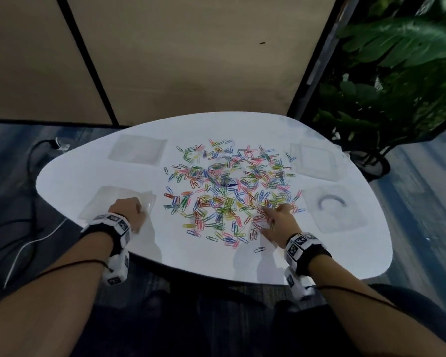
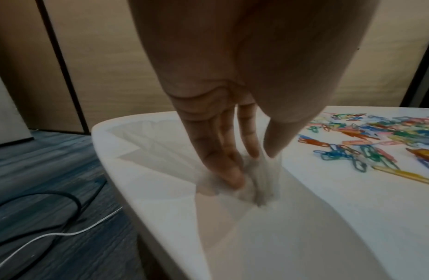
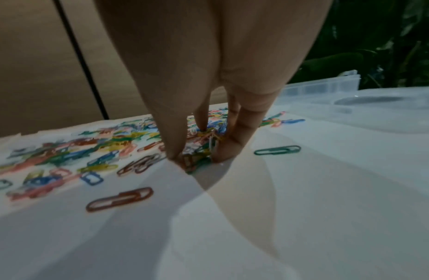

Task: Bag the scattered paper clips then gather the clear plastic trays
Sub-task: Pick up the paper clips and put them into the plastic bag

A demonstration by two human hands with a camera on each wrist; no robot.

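Observation:
Many coloured paper clips (image 1: 224,186) lie scattered over the middle of the white table (image 1: 180,256). My right hand (image 1: 273,215) is down at the pile's near right edge. Its thumb and fingers (image 3: 223,151) pinch a small bunch of clips (image 3: 199,149). My left hand (image 1: 129,213) rests on a clear plastic bag (image 1: 101,204) at the near left and pinches a bunched bit of bag film (image 2: 259,181) between thumb and fingers (image 2: 228,170). Two clear plastic trays sit on the right, one far (image 1: 317,163) and one near (image 1: 345,220).
A second clear bag (image 1: 137,150) lies flat at the far left of the table. A leafy plant (image 1: 397,73) stands beyond the right edge. Black and white cables (image 1: 23,240) run on the floor to the left. Tan wall panels rise behind the table.

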